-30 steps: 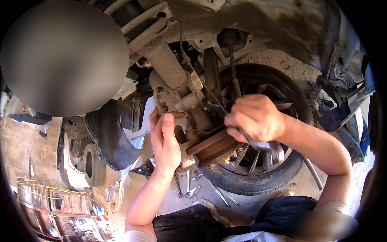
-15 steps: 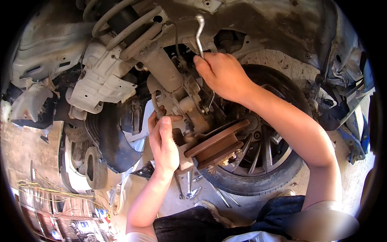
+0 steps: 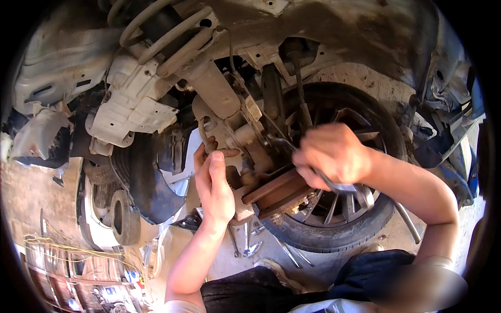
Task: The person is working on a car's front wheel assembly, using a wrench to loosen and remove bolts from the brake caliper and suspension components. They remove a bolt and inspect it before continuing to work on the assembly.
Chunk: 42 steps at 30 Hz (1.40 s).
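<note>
My right hand (image 3: 333,156) is clenched in a fist around a silver wrench (image 3: 334,184), the fingers a little blurred. The wrench slants through my grip, one end reaching up and left toward the suspension knuckle (image 3: 255,148), the other sticking out below my fist, above and to the right of the rusty brake disc (image 3: 282,192). My left hand (image 3: 215,182) is loosely curled beside the knuckle, thumb up and fingers bent behind it; I can't tell whether they grip anything. The strut (image 3: 216,91) rises above that hand, and a loose wheel (image 3: 334,237) lies on the floor behind the disc. A small pale tag (image 3: 253,109) sits beside the strut, and coloured packages (image 3: 133,277) stand at lower left; any print on them is too small to read.
</note>
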{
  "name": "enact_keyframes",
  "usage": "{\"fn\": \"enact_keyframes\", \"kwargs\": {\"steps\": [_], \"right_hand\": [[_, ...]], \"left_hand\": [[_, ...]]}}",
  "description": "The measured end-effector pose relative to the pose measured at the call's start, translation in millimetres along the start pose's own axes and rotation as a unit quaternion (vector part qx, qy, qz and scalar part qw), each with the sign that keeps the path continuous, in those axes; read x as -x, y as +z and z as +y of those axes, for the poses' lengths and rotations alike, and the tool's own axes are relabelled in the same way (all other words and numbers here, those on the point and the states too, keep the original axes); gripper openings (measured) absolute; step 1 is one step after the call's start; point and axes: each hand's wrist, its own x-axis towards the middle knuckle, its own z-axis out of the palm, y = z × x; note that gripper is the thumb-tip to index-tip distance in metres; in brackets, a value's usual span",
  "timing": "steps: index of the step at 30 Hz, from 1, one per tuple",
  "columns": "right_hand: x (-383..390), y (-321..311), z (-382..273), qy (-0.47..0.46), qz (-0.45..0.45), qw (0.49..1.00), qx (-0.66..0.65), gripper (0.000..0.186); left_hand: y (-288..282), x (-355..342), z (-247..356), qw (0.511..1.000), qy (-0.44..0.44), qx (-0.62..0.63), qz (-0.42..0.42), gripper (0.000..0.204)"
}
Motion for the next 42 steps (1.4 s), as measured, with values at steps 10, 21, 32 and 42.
{"fn": "enact_keyframes", "kwargs": {"steps": [10,21,32,42], "right_hand": [[-14.8,1.8,29.5,0.253,0.131,0.957,-0.06,0.021],[55.9,-2.0,76.5,0.7,-0.136,0.661,-0.234,0.049],[99.6,36.6,25.4,0.633,-0.505,0.551,-0.2,0.04],[85.8,34.7,10.7,0.438,-0.627,0.644,-0.029,0.023]], "left_hand": [[3.5,-1.2,-2.1,1.0,-0.002,0.015,-0.001,0.047],[1.8,-1.7,-2.1,0.999,-0.025,0.033,0.017,0.047],[4.4,-2.1,-6.5,0.999,-0.024,0.023,0.004,0.051],[3.5,-3.1,-3.7,1.0,-0.012,0.02,-0.013,0.052]]}}
